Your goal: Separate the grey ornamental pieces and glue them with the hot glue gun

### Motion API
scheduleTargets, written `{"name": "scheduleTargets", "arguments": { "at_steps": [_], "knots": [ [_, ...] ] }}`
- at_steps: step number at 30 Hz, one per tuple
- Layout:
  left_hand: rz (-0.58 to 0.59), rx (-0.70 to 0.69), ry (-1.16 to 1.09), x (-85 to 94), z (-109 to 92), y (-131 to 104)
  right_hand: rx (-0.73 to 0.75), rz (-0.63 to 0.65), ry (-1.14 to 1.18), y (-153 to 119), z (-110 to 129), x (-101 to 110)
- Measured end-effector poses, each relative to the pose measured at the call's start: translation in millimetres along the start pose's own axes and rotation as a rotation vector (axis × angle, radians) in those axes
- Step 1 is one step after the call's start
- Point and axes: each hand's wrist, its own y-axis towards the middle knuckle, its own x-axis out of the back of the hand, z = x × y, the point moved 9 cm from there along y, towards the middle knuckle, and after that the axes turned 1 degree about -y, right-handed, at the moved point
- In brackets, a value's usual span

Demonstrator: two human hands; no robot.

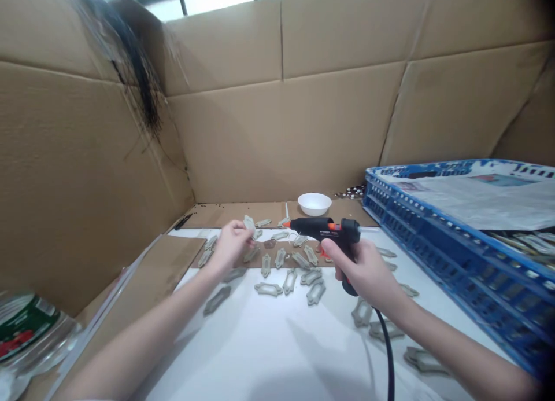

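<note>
My right hand (362,268) is wrapped round the handle of a black and orange hot glue gun (323,227), its orange nozzle pointing left. Between the fingertips of my left hand (235,242) is a small pale frame-shaped piece (249,223), tilted up and slightly left of the nozzle, apart from it. Several similar grey-green frames lie spread on the white work surface (260,343) and on a brown cardboard strip (225,256); one such frame (268,289) lies in front of my left hand.
A white bowl (314,203) stands at the back, near scattered small dark and white bits (353,191). On the right is a blue plastic crate (433,245) with paper on top. Cardboard walls (277,135) enclose the surface. A clear plastic bottle (39,331) stands left; the gun's black cable (388,349) trails forward.
</note>
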Motion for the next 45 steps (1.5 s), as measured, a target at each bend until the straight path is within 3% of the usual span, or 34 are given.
{"name": "scheduleTargets", "arguments": {
  "at_steps": [2, 3, 5, 8, 11, 15, 27, 45],
  "knots": [
    [0.117, -0.016, -0.105, -32.8, -6.9, -37.3, 0.083, -0.11, -0.117, -4.8, 7.7, 8.8],
    [0.232, 0.001, -0.264, -54.9, -7.6, -56.6, 0.148, -0.178, -0.187, -8.9, 14.1, 14.5],
    [0.381, 0.059, -0.457, -88.5, -3.2, -90.7, 0.338, -0.279, -0.335, -21.8, 31.0, 20.9],
    [0.503, 0.109, -0.519, -114.8, 10.3, -121.2, 0.653, -0.228, -0.55, -47.9, 46.1, 8.0],
    [0.493, 0.124, -0.491, -115.9, 21.6, -124.5, 0.821, -0.182, -0.664, -74.0, 37.6, -3.6],
    [0.452, 0.161, -0.459, -110.3, 26.1, -117.5, 0.862, -0.175, -0.66, -94.4, 18.3, -5.1],
    [0.42, 0.215, -0.488, -111.2, 29.6, -114.1, 0.813, 0.089, -0.545, -96.7, 4.1, -25.8],
    [0.466, 0.23, -0.459, -113.3, 32.1, -113.7, 0.791, 0.116, -0.585, -94.8, 8.9, -29.8]
  ]
}}
